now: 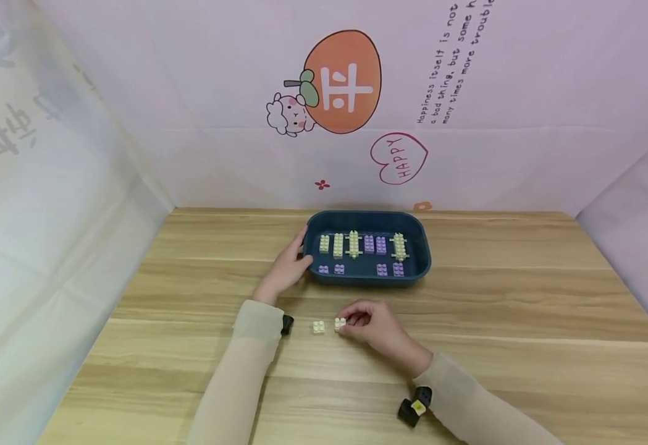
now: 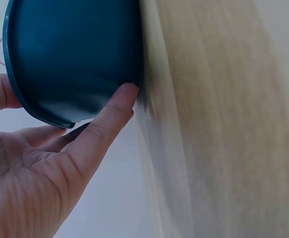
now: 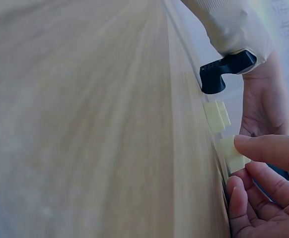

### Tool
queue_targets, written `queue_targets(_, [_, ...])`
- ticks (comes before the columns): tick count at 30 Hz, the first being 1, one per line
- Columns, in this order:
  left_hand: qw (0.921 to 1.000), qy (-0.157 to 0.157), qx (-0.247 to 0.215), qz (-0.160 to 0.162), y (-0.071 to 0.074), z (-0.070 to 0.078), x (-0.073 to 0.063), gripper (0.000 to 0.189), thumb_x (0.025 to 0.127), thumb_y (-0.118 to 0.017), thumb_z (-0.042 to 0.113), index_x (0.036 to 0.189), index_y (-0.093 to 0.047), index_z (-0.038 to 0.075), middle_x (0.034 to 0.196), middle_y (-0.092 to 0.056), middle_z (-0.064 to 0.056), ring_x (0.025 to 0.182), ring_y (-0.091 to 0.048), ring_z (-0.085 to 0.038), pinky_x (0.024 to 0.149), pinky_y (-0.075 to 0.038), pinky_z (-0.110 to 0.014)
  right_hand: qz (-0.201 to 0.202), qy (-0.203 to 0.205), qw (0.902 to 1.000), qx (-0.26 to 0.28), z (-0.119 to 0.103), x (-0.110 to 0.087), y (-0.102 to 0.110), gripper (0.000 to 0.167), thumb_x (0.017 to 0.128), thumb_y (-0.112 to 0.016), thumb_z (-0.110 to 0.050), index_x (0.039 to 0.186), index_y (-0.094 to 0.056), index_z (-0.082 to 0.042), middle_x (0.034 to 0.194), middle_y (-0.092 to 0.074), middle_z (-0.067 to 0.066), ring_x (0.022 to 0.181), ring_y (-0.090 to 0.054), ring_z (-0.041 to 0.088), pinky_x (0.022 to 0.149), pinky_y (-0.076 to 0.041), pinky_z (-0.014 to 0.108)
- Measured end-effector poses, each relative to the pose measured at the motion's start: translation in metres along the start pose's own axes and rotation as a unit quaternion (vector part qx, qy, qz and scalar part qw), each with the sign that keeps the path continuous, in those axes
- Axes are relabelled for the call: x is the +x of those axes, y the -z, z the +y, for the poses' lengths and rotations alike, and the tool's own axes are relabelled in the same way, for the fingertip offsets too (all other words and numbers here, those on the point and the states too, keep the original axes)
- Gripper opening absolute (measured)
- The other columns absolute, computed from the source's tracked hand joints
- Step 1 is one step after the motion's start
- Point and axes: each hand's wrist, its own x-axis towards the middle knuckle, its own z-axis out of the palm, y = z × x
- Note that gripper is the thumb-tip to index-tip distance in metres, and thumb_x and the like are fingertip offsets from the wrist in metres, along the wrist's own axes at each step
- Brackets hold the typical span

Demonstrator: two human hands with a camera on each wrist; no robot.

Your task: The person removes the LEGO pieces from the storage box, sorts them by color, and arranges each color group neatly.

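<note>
A pale yellow building brick (image 1: pixel 340 324) is pinched between thumb and fingers of my right hand (image 1: pixel 378 327), low over the wooden table. Just left of it, another pale yellow brick (image 1: pixel 318 327) lies studs up on the tabletop; both show in the right wrist view. My left hand (image 1: pixel 286 266) holds the left end of a dark blue tray (image 1: pixel 368 281), its thumb (image 2: pixel 112 106) against the outer wall and the other fingers at the rim. Inside the tray, yellow bricks (image 1: pixel 338 245) and purple bricks (image 1: pixel 369 243) lie in two rows.
Two yellow pieces in the tray, one of them a studded piece (image 1: pixel 399 246), have thin bars sticking out sideways. The wooden table (image 1: pixel 524 296) ends at a printed cloth backdrop (image 1: pixel 218 123). Black wrist devices (image 1: pixel 414 406) are worn at both sleeves.
</note>
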Motion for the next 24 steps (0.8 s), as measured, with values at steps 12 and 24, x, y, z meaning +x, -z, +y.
queue_targets(12, [0.9999, 0.006, -0.010, -0.005, 0.0008, 0.0023, -0.0018, 0.072, 0.097, -0.047, 0.013, 0.157, -0.010, 0.027, 0.161, -0.023, -0.006, 0.130, -0.048, -0.032, 0.101, -0.044, -0.044, -0.001, 0.012, 0.9998, -0.018, 0.0022, 0.0037, -0.0004, 0.020, 0.078, -0.079, -0.009, 0.097, -0.074, -0.004, 0.082, -0.065, 0.007, 0.071, -0.054, 0.015, 0.061, -0.046, 0.020])
queue_targets(24, [0.9998, 0.005, -0.018, -0.007, 0.0011, 0.0018, -0.0005, 0.071, 0.097, -0.047, 0.011, 0.157, -0.012, 0.025, 0.160, -0.024, -0.006, 0.131, -0.048, -0.032, 0.095, -0.047, -0.041, -0.009, 0.024, 0.9989, -0.039, 0.0021, 0.0038, -0.0034, 0.019, 0.077, -0.079, -0.006, 0.095, -0.075, -0.005, 0.082, -0.064, 0.006, 0.072, -0.052, 0.015, 0.061, -0.045, 0.020])
